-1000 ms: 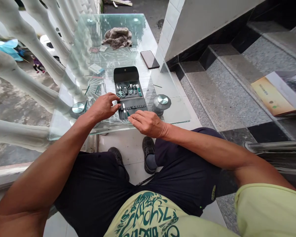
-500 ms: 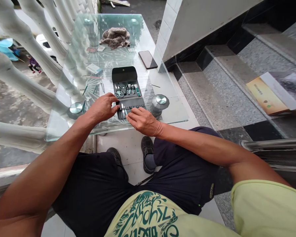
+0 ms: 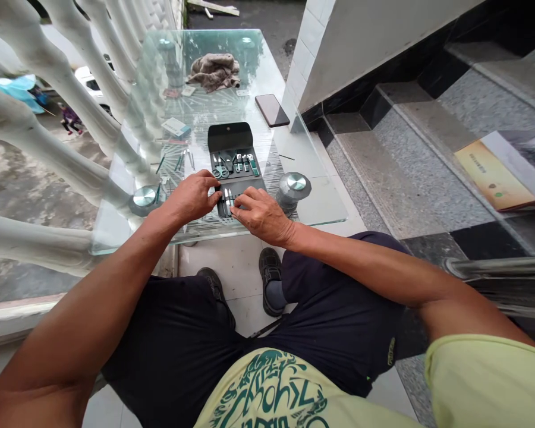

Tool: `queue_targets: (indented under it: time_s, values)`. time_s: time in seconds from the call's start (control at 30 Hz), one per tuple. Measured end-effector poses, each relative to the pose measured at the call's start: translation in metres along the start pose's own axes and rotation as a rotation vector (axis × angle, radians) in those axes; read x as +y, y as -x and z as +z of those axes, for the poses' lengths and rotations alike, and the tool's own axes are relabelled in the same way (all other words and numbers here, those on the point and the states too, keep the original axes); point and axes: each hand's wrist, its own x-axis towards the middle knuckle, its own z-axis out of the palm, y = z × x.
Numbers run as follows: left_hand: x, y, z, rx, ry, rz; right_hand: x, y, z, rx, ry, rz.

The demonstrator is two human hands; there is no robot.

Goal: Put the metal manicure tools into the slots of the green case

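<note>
A black fold-out tool case (image 3: 230,138) lies open on the glass table (image 3: 321,202), with small scissors, clippers and green-handled tools in its slots. My left hand (image 3: 192,197) rests on the case's lower left edge, fingers curled against it. My right hand (image 3: 258,215) sits on the lower panel, its fingertips pinched on a thin metal tool (image 3: 229,197) standing in a slot. Both hands nearly touch over the case's near end.
Loose green-handled tools (image 3: 178,160) lie left of the case. A phone (image 3: 271,110), a small box (image 3: 175,126) and a brown cloth (image 3: 214,70) sit farther back. Round metal table caps (image 3: 295,183) flank the hands. White balusters run along the left, stone steps along the right.
My right hand has slid forward and left onto the case's lower panel, closing its fingertips on a thin tool. My left hand stayed at the case's left edge.
</note>
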Motion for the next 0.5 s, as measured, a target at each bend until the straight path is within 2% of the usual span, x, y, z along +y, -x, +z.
queue_targets:
  time_s: [0.17,0.27,0.43,0.5]
  values:
    - [0.008,0.004,0.000,-0.020,0.011,0.006,-0.002,0.003,-0.004,-0.044,-0.090,0.030]
    - [0.000,0.003,-0.009,0.020,0.050,-0.048,-0.003,0.003,-0.013,-0.064,-0.149,0.051]
    - [-0.048,-0.019,-0.047,0.322,0.044,-0.353,0.009,-0.008,-0.028,0.040,-0.156,0.130]
    - [-0.070,-0.033,-0.057,0.278,0.088,-0.481,0.015,-0.014,-0.032,0.072,-0.152,0.156]
